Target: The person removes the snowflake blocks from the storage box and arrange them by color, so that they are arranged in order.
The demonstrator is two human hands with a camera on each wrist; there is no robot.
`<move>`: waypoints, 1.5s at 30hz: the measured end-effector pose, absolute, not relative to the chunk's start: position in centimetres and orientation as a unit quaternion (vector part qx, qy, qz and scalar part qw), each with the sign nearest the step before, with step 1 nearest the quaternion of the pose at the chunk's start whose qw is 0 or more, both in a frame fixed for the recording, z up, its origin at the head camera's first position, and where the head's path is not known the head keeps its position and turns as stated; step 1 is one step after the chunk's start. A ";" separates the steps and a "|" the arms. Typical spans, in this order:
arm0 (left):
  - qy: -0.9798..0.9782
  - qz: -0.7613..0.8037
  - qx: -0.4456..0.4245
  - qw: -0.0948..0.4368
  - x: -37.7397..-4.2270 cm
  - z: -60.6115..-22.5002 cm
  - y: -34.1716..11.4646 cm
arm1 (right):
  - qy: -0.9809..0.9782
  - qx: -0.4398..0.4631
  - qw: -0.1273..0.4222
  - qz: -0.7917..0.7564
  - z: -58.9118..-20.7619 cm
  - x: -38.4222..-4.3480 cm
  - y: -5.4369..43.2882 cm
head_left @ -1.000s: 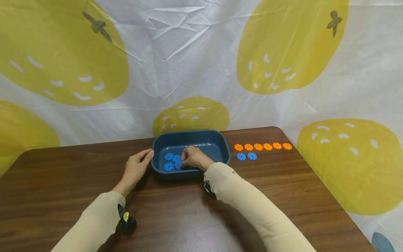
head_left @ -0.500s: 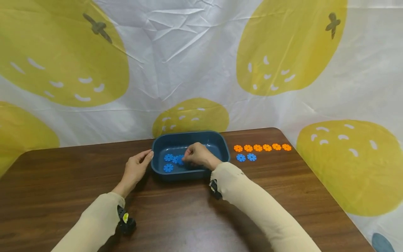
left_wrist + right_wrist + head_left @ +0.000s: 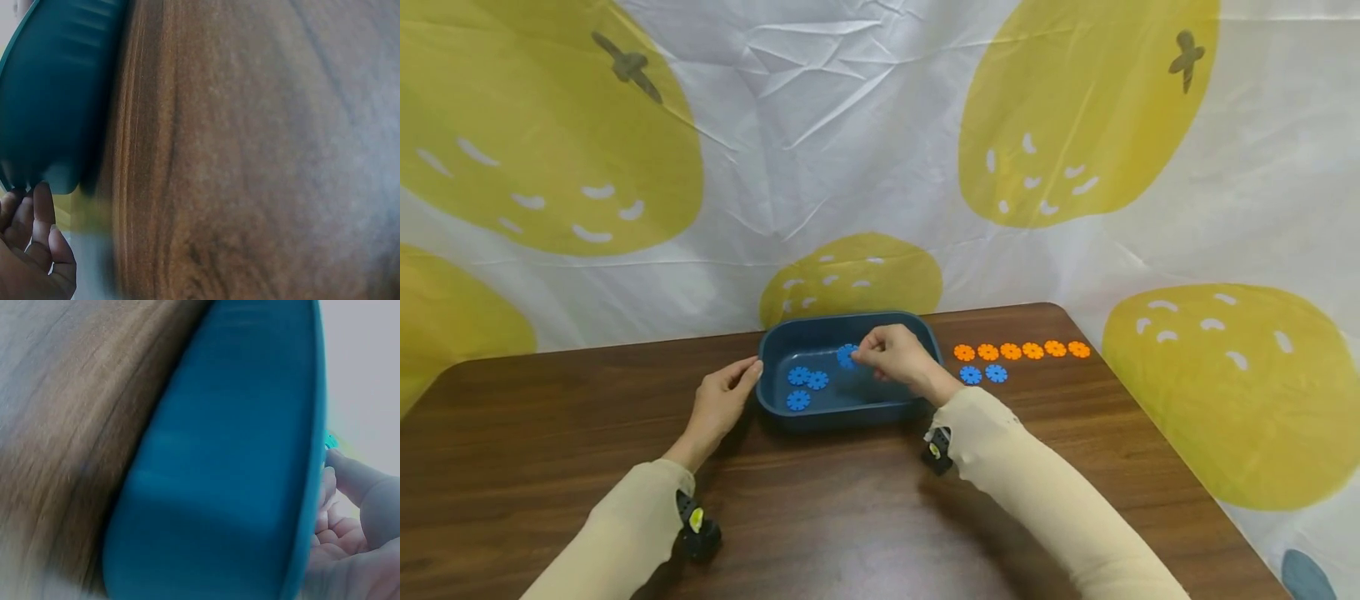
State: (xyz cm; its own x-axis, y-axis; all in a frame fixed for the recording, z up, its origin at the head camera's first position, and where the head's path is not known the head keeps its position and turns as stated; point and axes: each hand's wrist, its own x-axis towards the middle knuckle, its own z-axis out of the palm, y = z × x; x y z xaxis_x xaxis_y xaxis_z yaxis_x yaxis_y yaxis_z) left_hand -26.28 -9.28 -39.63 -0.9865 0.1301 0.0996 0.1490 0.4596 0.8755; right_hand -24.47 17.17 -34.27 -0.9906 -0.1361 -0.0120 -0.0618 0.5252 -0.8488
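We see that one blue disc (image 3: pixel 847 357) has just come up off the little cluster in the tray (image 3: pixel 835 419): half a second ago it lay against its neighbours, and now it hangs apart from them, towards two o'clock of the group. The right hand (image 3: pixel 901 356) has it clamped between thumb and fingertips, above the tray's interior and reaching in from four o'clock. As we judge it, that pick is made, and the disc in hand has yet to be set down. The left hand (image 3: pixel 717 408) stays at the tray's nine o'clock end, thumb and finger together on the rim, which probably steadies it. Inside the tray we count three loose blue discs (image 3: pixel 817 381), all gathered towards eight o'clock; two touch or slightly overlap, and the third lies just beside them on the six o'clock side. Outside, at three o'clock, six orange discs (image 3: pixel 1011 351) lie flat in a row on the table (image 3: pixel 820 517), with two placed blue discs (image 3: pixel 971 375) just below that row, at its nine o'clock end.
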 end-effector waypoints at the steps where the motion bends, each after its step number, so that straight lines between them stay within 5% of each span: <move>1: -0.854 -0.513 -0.082 0.008 -26.3 -39.7 -9.3 | 0.869 -0.055 0.036 -0.491 -34.1 -24.4 17.4; 27: -0.855 -0.513 -0.080 0.007 -26.3 -39.8 -9.3 | 0.846 0.059 -0.017 -0.529 -34.5 -21.9 29.8; 45: -0.857 -0.508 -0.085 0.010 -26.2 -39.8 -9.3 | 0.851 0.187 0.047 -0.488 -37.2 -19.8 37.1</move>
